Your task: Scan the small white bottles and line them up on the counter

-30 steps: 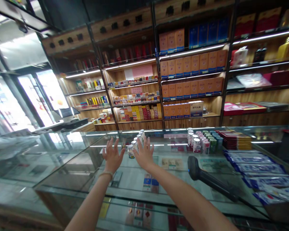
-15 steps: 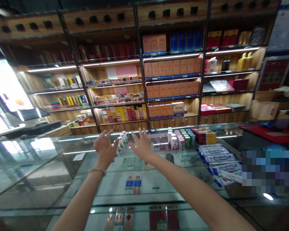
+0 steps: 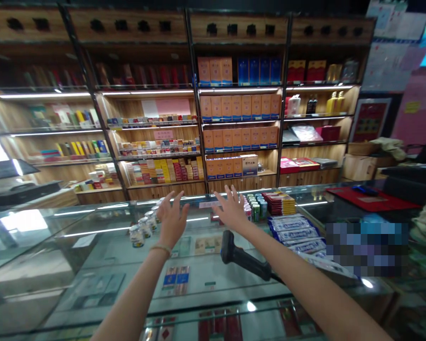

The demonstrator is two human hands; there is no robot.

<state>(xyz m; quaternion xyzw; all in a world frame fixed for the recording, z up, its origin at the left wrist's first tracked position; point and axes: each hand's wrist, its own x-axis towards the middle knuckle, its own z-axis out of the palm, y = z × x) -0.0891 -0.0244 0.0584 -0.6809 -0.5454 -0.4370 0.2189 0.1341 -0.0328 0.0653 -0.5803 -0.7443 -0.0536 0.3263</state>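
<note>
Over the glass display counter (image 3: 128, 265), both my arms reach forward. My left hand (image 3: 173, 218) is open, fingers spread, holding nothing. It is nearest a row of small white containers (image 3: 142, 230) standing on the glass. My right hand (image 3: 230, 210), also open with fingers apart, partly covers several small cans (image 3: 256, 208) in pink, green and blue. A black handheld barcode scanner (image 3: 246, 258) lies on the counter below my right hand, its handle end partly hidden by my forearm. Whether either hand touches the glass I cannot tell.
Red and yellow flat packs (image 3: 279, 202) are stacked right of the cans. Blue and white packets (image 3: 296, 232) lie in front of them. A red mat (image 3: 372, 199) is at far right. Lit wooden shelves (image 3: 195, 184) with boxed goods stand behind. Packs (image 3: 176, 279) show under the glass.
The view has turned to the right, and the scanner now shows more fully. My right hand now overlaps the cans. My left hand has moved right of most white containers. Both hands stay open.
</note>
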